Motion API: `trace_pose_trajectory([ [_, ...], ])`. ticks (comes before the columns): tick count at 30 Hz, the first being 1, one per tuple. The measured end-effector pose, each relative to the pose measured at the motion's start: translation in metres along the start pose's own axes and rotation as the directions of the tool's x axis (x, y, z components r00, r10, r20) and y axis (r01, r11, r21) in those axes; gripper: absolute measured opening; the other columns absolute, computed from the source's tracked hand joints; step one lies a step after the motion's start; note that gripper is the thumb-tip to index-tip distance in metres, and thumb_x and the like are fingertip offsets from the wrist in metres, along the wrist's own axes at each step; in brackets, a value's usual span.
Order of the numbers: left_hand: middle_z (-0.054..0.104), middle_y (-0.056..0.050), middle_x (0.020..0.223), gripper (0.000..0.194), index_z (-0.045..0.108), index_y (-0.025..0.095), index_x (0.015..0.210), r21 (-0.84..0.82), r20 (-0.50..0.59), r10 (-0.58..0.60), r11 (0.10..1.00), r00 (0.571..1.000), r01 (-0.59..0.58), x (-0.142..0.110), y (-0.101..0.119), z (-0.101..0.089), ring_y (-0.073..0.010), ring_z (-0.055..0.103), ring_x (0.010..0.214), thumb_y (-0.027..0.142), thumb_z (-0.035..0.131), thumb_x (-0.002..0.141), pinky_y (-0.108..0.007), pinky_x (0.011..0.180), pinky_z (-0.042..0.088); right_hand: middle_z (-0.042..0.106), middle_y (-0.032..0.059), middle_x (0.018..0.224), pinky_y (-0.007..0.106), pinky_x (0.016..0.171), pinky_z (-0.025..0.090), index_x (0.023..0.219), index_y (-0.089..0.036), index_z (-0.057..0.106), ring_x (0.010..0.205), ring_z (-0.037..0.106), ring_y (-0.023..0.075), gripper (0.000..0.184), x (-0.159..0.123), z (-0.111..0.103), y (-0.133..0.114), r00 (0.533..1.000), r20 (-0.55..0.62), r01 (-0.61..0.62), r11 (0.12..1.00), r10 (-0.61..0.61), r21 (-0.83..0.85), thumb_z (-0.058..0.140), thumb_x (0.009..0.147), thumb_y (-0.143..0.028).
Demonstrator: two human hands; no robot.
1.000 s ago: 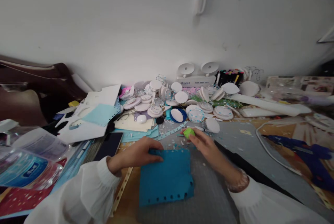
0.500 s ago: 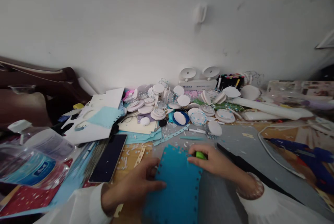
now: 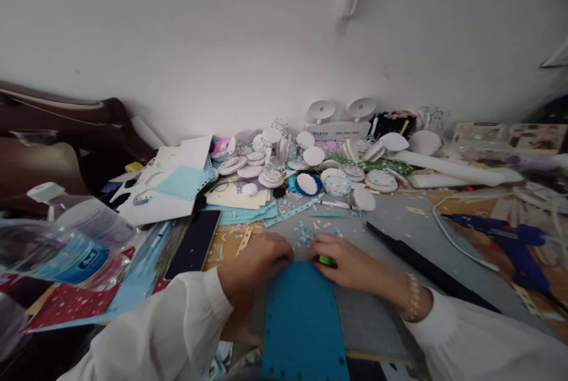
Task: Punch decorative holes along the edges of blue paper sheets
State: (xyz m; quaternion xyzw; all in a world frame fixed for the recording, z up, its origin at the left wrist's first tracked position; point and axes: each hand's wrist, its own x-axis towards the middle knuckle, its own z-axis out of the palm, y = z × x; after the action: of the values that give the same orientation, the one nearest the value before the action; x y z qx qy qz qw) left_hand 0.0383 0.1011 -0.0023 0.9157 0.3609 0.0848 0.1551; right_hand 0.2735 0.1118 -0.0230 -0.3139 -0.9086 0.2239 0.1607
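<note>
A blue sheet [image 3: 302,322] with punched holes along its edges lies lengthwise in front of me on the grey mat [image 3: 377,316]. My left hand [image 3: 257,260] grips the sheet's far left corner with curled fingers. My right hand [image 3: 348,262] is closed around a small green tool [image 3: 326,260] pressed at the sheet's far right corner. Blue and white paper bits [image 3: 308,233] lie scattered just beyond both hands.
White round discs [image 3: 310,168] pile up by the wall. A black tablet [image 3: 195,242] and paper sheets [image 3: 168,191] lie left, a plastic bottle [image 3: 66,239] far left. A black ruler [image 3: 426,265], white cable [image 3: 448,239] and blue glue gun [image 3: 510,245] lie right.
The blue sheet was turned from lying wide to lengthwise and drawn toward me. Both hands came together at its far edge, the right one bringing the green tool onto the corner.
</note>
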Motion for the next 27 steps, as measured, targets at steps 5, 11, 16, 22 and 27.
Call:
trace_pose_trajectory([
  [5, 0.068, -0.007, 0.092, 0.013, 0.067, 0.015, 0.095, 0.151, 0.006, 0.064, 0.986, 0.998, -0.064, -0.012, 0.012, -0.002, -0.0214, 0.061, 0.088, 0.015, 0.053, 0.096, -0.032, 0.079, 0.043, 0.064, 0.0089, 0.093, 0.033, 0.076, 0.047, 0.085, -0.015, 0.066, 0.086, 0.059, 0.0218, 0.015, -0.012, 0.008, -0.007, 0.987, -0.024, 0.144, 0.95, -0.156, -0.276, 0.054, 0.089, -0.007],
  [11, 0.066, -0.008, 0.094, 0.014, 0.064, 0.013, 0.1, 0.314, 0.012, 0.137, 0.94, 0.991, -0.134, -0.028, 0.022, 0.013, -0.0234, 0.057, 0.086, 0.019, 0.051, 0.098, -0.037, 0.077, 0.042, 0.064, 0.0088, 0.083, 0.035, 0.069, 0.044, 0.083, -0.014, 0.065, 0.076, 0.055, 0.0225, 0.026, -0.026, 0.024, -0.021, 0.958, -0.072, 0.199, 0.825, -0.278, -0.528, 0.044, 0.094, -0.004],
  [16, 0.065, -0.01, 0.09, 0.018, 0.063, 0.011, 0.099, 0.391, -0.02, 0.138, 0.913, 0.99, -0.119, -0.032, 0.025, 0.03, -0.0245, 0.056, 0.084, 0.015, 0.046, 0.099, -0.039, 0.076, 0.044, 0.063, 0.0081, 0.079, 0.035, 0.066, 0.042, 0.083, -0.015, 0.065, 0.072, 0.053, 0.0221, 0.028, -0.029, 0.031, -0.025, 0.941, -0.09, 0.205, 0.76, -0.327, -0.617, 0.042, 0.094, -0.004],
  [22, 0.064, -0.009, 0.089, 0.01, 0.063, 0.012, 0.096, 0.39, 0.007, 0.099, 0.916, 0.995, -0.094, -0.033, 0.034, 0.023, -0.0239, 0.056, 0.082, 0.015, 0.054, 0.094, -0.038, 0.076, 0.046, 0.062, 0.0069, 0.076, 0.036, 0.065, 0.041, 0.079, -0.016, 0.063, 0.071, 0.053, 0.0225, 0.022, -0.031, 0.033, -0.029, 0.953, -0.08, 0.176, 0.747, -0.293, -0.641, 0.049, 0.089, -0.003],
  [27, 0.063, -0.01, 0.099, 0.045, 0.052, 0.008, 0.128, 0.375, -0.003, -0.021, 0.927, 1.0, 0.021, -0.033, 0.049, 0.019, -0.0253, 0.057, 0.089, 0.016, 0.058, 0.084, -0.039, 0.085, 0.046, 0.065, 0.0059, 0.079, 0.036, 0.063, 0.042, 0.084, -0.015, 0.065, 0.071, 0.055, 0.023, 0.018, -0.029, 0.031, -0.038, 0.967, -0.077, 0.139, 0.761, -0.241, -0.633, 0.055, 0.085, -0.001],
])
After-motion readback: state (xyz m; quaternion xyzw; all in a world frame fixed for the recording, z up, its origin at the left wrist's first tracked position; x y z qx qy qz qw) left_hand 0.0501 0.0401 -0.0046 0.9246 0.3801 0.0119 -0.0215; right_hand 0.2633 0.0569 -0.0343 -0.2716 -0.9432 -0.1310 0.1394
